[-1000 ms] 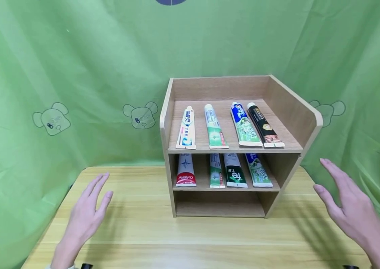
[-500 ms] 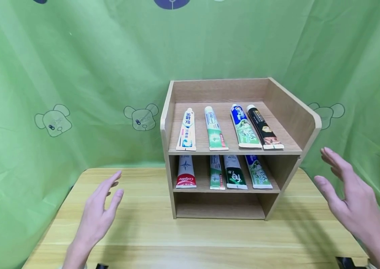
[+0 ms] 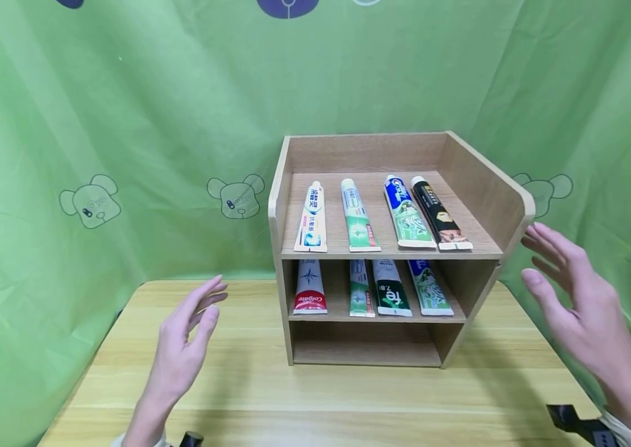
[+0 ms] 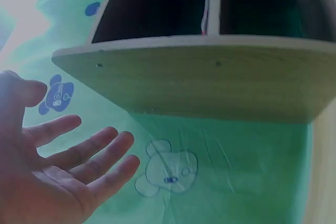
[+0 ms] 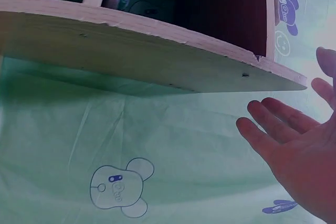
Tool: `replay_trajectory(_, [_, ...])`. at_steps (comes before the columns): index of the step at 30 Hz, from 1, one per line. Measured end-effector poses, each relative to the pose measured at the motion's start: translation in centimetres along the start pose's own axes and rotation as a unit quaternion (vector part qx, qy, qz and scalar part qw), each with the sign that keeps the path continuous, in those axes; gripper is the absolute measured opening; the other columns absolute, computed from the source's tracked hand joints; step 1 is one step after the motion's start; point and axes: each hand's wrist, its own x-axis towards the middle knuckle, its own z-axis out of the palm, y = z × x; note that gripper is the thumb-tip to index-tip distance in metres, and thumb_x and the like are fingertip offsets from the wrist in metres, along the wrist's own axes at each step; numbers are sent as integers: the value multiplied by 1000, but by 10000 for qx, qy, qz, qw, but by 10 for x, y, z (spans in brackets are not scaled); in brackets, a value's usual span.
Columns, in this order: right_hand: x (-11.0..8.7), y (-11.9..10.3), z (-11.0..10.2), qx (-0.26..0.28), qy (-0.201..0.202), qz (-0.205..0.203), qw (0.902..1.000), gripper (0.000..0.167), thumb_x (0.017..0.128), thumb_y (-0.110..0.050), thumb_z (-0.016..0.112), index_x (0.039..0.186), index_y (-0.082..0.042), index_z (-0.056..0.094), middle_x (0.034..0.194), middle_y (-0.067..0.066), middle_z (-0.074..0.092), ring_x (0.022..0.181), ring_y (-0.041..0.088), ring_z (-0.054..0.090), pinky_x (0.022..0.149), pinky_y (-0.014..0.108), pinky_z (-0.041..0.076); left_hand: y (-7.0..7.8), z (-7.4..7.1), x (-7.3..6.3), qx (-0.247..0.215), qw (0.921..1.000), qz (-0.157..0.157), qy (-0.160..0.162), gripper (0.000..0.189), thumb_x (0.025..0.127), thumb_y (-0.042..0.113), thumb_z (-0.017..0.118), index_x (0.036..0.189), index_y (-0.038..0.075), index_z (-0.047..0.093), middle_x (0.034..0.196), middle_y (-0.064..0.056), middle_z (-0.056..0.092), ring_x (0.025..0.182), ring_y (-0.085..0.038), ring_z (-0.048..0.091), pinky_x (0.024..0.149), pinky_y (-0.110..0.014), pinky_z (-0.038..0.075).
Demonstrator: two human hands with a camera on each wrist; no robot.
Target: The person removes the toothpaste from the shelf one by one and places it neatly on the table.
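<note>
A wooden shelf unit (image 3: 368, 254) holds toothpaste tubes on two levels. On top lie a white tube (image 3: 311, 217), a green-and-white tube (image 3: 359, 217), a blue-and-green tube (image 3: 408, 214) and a black tube (image 3: 440, 214). The middle level bears a red-and-white Colgate tube (image 3: 310, 288), a small green tube (image 3: 360, 292), a dark green tube (image 3: 390, 292) and another blue-and-green tube (image 3: 430, 292). My left hand (image 3: 181, 351) is in the air left of the unit, fingers relaxed, holding nothing. Near the unit's right side panel, my right hand (image 3: 586, 304) is raised, also holding nothing.
The unit stands on a light wooden table (image 3: 248, 397), its lowest compartment showing a bare floor. Behind and around hangs a green curtain (image 3: 181, 93) with printed bear heads. Both wrists wear black camera mounts, the right mount (image 3: 578, 422) showing more.
My left hand has moved right and slightly up, toward the unit. The right hand has risen closer to the unit's right side. The tubes stay where they were; the head view has shifted slightly.
</note>
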Motion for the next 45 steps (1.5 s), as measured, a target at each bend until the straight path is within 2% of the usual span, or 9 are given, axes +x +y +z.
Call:
replay_trajectory(6, [9, 3, 0, 101, 47, 213, 9997, 54, 102, 2, 56, 153, 2, 38, 152, 20, 49, 136, 12, 53, 105, 15, 45, 11, 6, 4, -237, 9997, -38, 5, 46, 107, 5, 52, 150, 22, 52, 135, -3, 65, 122, -26, 64, 106, -26, 49])
replay_trajectory(10, [15, 5, 1, 208, 148, 205, 9995, 54, 102, 3, 55, 153, 3, 37, 151, 21, 50, 135, 14, 53, 107, 17, 45, 19, 9, 8, -383, 9992, -78, 50, 45, 106, 5, 53, 148, 22, 54, 134, -1, 66, 120, -24, 64, 106, -26, 49])
replay_trajectory(17, [26, 7, 0, 340, 231, 561, 9976, 56, 103, 4, 52, 156, -5, 39, 149, 11, 55, 129, 6, 57, 101, 11, 45, 36, 21, 19, -649, 9978, 132, 82, 43, 104, 2, 55, 144, 18, 57, 138, 0, 63, 119, -30, 65, 105, -32, 52])
replay_trajectory(21, [32, 13, 2, 504, 176, 561, 9970, 54, 104, 5, 47, 156, -3, 37, 145, 6, 58, 122, 4, 60, 100, 11, 46, 47, 29, 24, -754, 9966, 282, 146, 42, 102, 0, 59, 141, 15, 60, 136, 0, 64, 118, -31, 65, 104, -36, 53])
replay_trajectory(28, [44, 20, 1, 1080, 127, 662, 9919, 48, 106, 4, 41, 154, 0, 40, 139, 4, 61, 116, 9, 63, 93, 11, 50, 67, 43, 33, -289, 9966, 658, 393, 37, 98, 4, 67, 135, 11, 66, 130, 0, 67, 118, -22, 63, 104, -35, 52])
replay_trajectory(31, [48, 19, -1, 1086, 84, 849, 9904, 46, 108, 0, 41, 153, -2, 42, 141, 4, 60, 117, 9, 62, 92, 11, 51, 74, 50, 38, -133, 9953, 838, 463, 37, 97, 5, 69, 134, 9, 66, 131, -2, 67, 120, -20, 62, 104, -35, 52])
replay_trajectory(34, [51, 19, -2, 942, 76, 1006, 9904, 44, 109, -5, 41, 153, -3, 44, 140, 2, 60, 117, 9, 62, 90, 11, 52, 80, 56, 42, -55, 9936, 1021, 483, 37, 97, 6, 69, 134, 8, 66, 132, -1, 66, 122, -20, 61, 107, -36, 49])
replay_trajectory(37, [54, 20, -2, 1054, 118, 1060, 9887, 42, 109, -6, 41, 151, -2, 46, 137, 3, 62, 115, 10, 63, 89, 12, 53, 87, 63, 47, -11, 9915, 1208, 493, 36, 97, 8, 69, 133, 8, 67, 133, -2, 66, 126, -20, 59, 110, -36, 47])
replay_trajectory(45, [61, 24, -3, 1743, 160, 1140, 9779, 38, 109, -8, 44, 145, 2, 49, 126, 7, 67, 104, 13, 68, 88, 15, 55, 99, 76, 58, 242, 9864, 1575, 400, 35, 100, 12, 66, 133, 3, 65, 139, -12, 61, 127, -23, 59, 111, -37, 46])
